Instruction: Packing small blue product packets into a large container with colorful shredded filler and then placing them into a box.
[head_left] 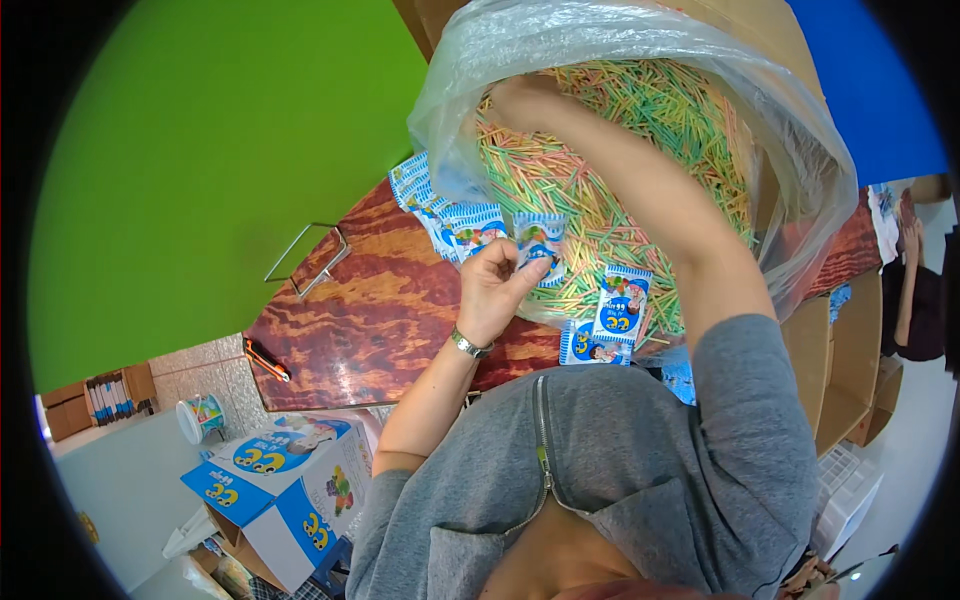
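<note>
Left hand (494, 292) — thumb and finger pinching blue-and-white sachet (540, 238), near left over pastel sticks (655, 110) | Right hand (524, 103) — far left in clear bag (448, 95), fingers hidden from me, can't tell | Light pinch seems best

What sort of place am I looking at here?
Probably a small packing workshop: a big plastic bag of colourful sticks, small blue-and-white packets and a printed carton suggest it.

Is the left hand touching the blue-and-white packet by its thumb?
Touching. The head view shows the left hand gripping the blue-and-white packet, thumb over its lower part.
</note>
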